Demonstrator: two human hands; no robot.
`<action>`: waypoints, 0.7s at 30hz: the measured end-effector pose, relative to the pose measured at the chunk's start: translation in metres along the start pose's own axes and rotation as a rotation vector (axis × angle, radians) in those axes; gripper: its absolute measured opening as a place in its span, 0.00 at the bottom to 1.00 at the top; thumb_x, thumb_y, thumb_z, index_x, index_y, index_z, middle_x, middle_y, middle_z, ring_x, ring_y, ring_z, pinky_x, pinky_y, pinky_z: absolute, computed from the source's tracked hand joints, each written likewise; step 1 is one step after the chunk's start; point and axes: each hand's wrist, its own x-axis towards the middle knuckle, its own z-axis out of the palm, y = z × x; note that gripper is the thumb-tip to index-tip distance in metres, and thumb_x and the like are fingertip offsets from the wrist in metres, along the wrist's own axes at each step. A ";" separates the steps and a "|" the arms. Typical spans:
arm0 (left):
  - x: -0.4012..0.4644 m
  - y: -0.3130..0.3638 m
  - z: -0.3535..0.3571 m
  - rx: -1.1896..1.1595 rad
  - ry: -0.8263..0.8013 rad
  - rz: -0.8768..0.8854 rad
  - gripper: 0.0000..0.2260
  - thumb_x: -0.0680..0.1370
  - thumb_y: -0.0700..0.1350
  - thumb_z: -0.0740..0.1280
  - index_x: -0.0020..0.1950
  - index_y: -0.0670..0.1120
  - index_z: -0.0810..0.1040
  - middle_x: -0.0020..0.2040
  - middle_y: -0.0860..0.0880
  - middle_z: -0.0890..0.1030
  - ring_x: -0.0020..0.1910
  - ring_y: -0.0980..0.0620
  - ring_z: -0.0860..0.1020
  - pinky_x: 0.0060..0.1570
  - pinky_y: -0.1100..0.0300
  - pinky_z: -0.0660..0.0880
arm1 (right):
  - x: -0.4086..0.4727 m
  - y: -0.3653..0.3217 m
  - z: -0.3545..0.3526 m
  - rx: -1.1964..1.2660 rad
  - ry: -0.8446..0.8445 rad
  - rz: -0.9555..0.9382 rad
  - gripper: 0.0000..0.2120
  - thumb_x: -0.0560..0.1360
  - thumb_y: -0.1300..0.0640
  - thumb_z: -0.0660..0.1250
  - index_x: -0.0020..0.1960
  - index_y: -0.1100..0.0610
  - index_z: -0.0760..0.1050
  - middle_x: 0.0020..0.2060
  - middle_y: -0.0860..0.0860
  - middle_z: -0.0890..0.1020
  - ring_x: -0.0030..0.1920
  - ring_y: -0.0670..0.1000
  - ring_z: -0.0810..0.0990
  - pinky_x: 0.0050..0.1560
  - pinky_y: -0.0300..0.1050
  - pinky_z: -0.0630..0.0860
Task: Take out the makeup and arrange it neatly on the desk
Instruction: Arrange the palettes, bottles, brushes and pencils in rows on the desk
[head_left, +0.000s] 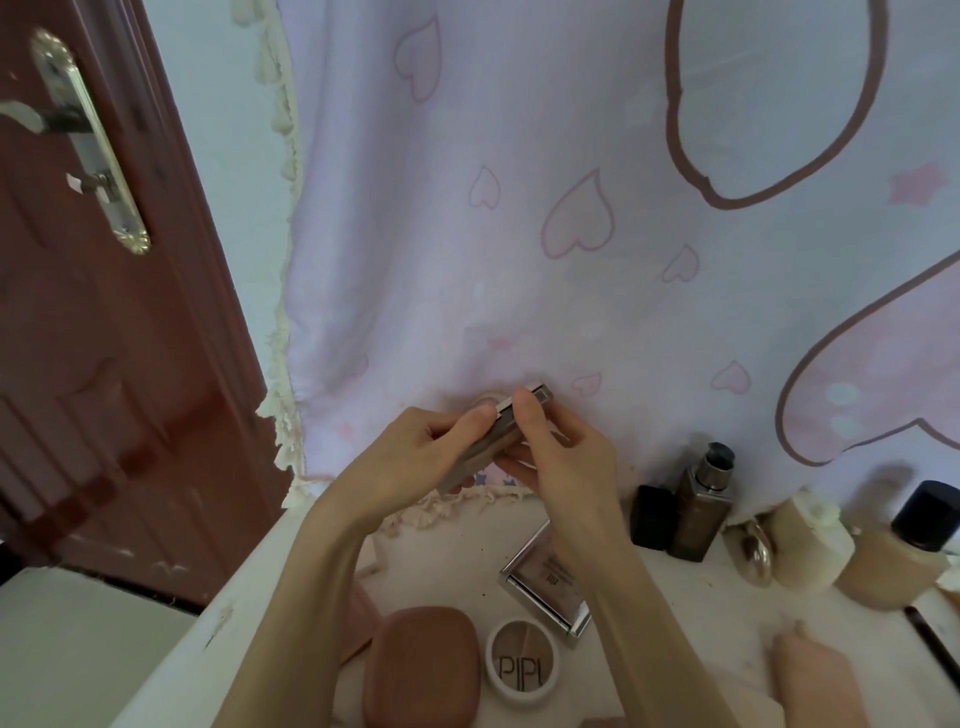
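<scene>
Both hands (483, 447) pinching a slim makeup case (498, 434) above the desk's (228, 613) left edge.

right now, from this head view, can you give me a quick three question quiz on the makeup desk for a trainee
1. True or false: both hands grip the slim grey compact in the air above the desk.
2. Which item lies directly right of the pink oval case?
A. the round white pot marked PIPI
B. the dark pump bottle
C. the door handle
3. Fill in: the square mirrored compact lies partly hidden under the ____ forearm.

Key
1. True: the left hand and the right hand both pinch it.
2. A
3. right
</scene>
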 end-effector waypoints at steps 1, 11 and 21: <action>-0.001 -0.001 -0.002 0.002 -0.005 0.007 0.20 0.71 0.65 0.59 0.41 0.54 0.84 0.41 0.46 0.83 0.38 0.49 0.81 0.42 0.58 0.77 | 0.000 0.001 0.001 -0.007 -0.004 0.007 0.05 0.74 0.52 0.68 0.45 0.51 0.82 0.43 0.51 0.85 0.46 0.50 0.84 0.46 0.42 0.81; -0.019 -0.007 -0.043 0.046 -0.048 0.121 0.14 0.77 0.51 0.59 0.59 0.53 0.79 0.54 0.57 0.82 0.56 0.60 0.78 0.53 0.73 0.70 | -0.005 0.011 0.011 0.223 -0.355 0.146 0.17 0.75 0.65 0.66 0.62 0.59 0.71 0.56 0.53 0.80 0.55 0.51 0.81 0.52 0.45 0.79; -0.002 -0.014 -0.058 0.505 0.046 0.152 0.10 0.80 0.40 0.59 0.55 0.42 0.80 0.45 0.50 0.81 0.46 0.52 0.77 0.48 0.65 0.69 | -0.008 0.039 0.023 0.204 -0.315 0.341 0.21 0.70 0.74 0.66 0.53 0.51 0.76 0.42 0.46 0.83 0.49 0.52 0.83 0.51 0.48 0.80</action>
